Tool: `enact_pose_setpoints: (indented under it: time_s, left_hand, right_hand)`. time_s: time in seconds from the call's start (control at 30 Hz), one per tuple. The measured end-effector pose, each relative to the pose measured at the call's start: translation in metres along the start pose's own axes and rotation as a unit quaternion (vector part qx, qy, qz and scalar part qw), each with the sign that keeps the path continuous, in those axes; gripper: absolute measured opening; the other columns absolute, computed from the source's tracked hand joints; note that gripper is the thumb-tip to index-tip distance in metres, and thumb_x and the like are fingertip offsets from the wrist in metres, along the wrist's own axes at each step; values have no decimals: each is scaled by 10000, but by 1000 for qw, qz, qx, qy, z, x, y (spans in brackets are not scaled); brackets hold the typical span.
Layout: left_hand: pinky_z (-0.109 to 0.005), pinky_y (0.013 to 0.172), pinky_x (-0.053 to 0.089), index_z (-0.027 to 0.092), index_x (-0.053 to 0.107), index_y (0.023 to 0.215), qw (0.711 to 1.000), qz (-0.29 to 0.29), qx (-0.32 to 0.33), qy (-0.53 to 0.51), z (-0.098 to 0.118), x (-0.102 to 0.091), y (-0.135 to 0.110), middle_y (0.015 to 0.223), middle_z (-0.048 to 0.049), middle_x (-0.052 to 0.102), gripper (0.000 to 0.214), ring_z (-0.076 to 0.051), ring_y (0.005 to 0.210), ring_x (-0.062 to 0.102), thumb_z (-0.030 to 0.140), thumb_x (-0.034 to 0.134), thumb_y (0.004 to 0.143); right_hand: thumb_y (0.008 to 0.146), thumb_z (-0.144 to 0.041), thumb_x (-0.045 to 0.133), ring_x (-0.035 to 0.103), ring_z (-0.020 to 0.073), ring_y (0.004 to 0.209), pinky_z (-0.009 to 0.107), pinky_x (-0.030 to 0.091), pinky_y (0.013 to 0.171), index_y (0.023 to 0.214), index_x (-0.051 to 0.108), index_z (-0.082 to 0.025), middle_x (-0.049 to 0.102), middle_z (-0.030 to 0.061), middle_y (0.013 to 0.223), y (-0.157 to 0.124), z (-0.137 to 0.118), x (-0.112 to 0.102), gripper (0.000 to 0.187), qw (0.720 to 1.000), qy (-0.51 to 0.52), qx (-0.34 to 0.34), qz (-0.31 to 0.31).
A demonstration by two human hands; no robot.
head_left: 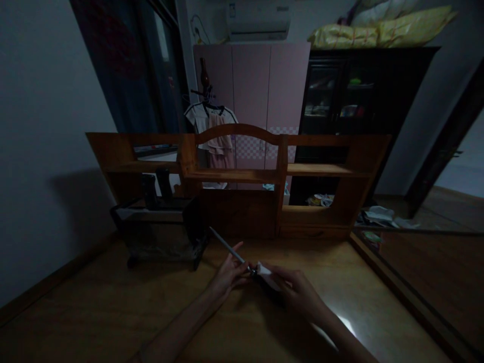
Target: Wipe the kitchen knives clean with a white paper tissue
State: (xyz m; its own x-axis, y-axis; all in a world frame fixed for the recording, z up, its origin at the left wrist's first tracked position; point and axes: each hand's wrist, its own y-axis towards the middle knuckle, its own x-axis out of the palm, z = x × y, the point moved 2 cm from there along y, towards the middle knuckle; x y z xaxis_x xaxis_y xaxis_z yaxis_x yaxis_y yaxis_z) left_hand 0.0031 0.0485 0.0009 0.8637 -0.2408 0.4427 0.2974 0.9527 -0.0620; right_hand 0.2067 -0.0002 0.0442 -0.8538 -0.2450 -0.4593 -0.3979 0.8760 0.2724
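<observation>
A thin grey rod [227, 246], shaped like a sharpening steel, slants up and left above the bed board. Near its lower end shows a shiny collar, and a dark handle [269, 290] runs down to the right. My left hand [228, 276] is closed around the rod close to the collar, with one finger stretched out. In my right hand [297, 290] is a folded white tissue or cloth [263, 269], pinched against the collar and handle. Dim light hides the exact finger contact.
Left of my hands stands a dark rack with clear sides [155, 237], two black handles [149, 191] rising from it. A wooden headboard shelf [234, 174] spans the far edge. A raised wooden rail [397, 292] borders the right side.
</observation>
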Motion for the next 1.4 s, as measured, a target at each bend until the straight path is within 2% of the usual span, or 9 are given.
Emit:
enact_pose_setpoints:
  time_s: [0.17, 0.6, 0.67, 0.73, 0.8, 0.87, 1.07, 1.27, 1.4]
  left_hand:
    - [-368, 757, 534, 276, 155, 1447, 1000, -1, -4, -3, -4, -5, 1, 931, -82, 670, 878, -214, 847, 672, 261, 708, 765]
    - [-406, 759, 544, 252, 167, 1436, 1000, 1, 2, 2, -10, -9, 6, 949, -118, 673, 840, -279, 954, 658, 263, 693, 781]
    - [-400, 750, 547, 250, 170, 1436, 1000, 1, 3, 1, -9, -8, 5, 935, -115, 677, 841, -278, 950, 660, 261, 695, 779]
    - [-399, 738, 551, 252, 189, 1433, 1000, 5, 5, -3, -9, -7, 4, 918, -110, 679, 837, -279, 938, 664, 266, 702, 772]
    - [-404, 739, 551, 258, 215, 1425, 1000, 7, 9, -7, -9, -7, 4, 913, -106, 680, 822, -278, 933, 666, 273, 707, 767]
    - [-418, 755, 548, 268, 243, 1413, 1000, 5, 10, -11, -9, -7, 4, 927, -100, 678, 806, -272, 928, 667, 272, 714, 759]
    - [-405, 761, 552, 270, 259, 1401, 1000, 7, 16, -9, -14, -11, 6, 936, -82, 671, 783, -234, 881, 675, 261, 711, 761]
    - [-352, 705, 556, 244, 259, 1402, 1000, 20, 10, -1, -9, -5, 0, 947, -109, 677, 771, -237, 858, 682, 253, 701, 770]
    - [-364, 728, 554, 230, 264, 1400, 1000, 21, 7, 6, -4, 0, -3, 951, -120, 679, 751, -251, 902, 675, 252, 690, 782]
  right_hand:
    - [949, -368, 388, 628, 253, 1047, 373, 459, 920, 1234, 588, -287, 629, 2, 1224, 0, -14, 13, 359, 996, -16, -45, -78]
    - [862, -244, 487, 647, 244, 1015, 375, 484, 884, 1065, 702, -253, 692, 31, 1101, -12, -6, -34, 296, 975, -15, 52, -216]
    - [859, -265, 504, 674, 243, 905, 344, 519, 778, 1050, 712, -234, 728, 37, 999, -12, -1, -41, 285, 975, -14, 83, -207]
    - [875, -325, 504, 672, 230, 799, 324, 520, 700, 1060, 706, -220, 737, 42, 911, -8, 3, -44, 294, 987, -29, 85, -130]
    - [893, -385, 486, 659, 228, 806, 342, 512, 735, 1092, 688, -212, 729, 52, 929, -4, 4, -40, 332, 997, -45, 59, -20]
    - [900, -405, 480, 649, 245, 912, 381, 492, 836, 1157, 650, -215, 710, 63, 1033, -1, 4, -28, 362, 999, -33, 32, 25]
    - [906, -352, 476, 499, 247, 1228, 439, 354, 1043, 1244, 575, -260, 562, 43, 1308, -4, -1, 7, 364, 995, 21, 2, -100]
    - [851, -295, 516, 537, 255, 1187, 443, 370, 1029, 1149, 652, -252, 633, 42, 1214, -11, -4, -16, 330, 983, 32, 61, -172]
    - [790, -273, 575, 651, 254, 946, 368, 497, 829, 969, 734, -222, 724, 40, 1004, -12, 3, -35, 245, 979, 15, 114, -167]
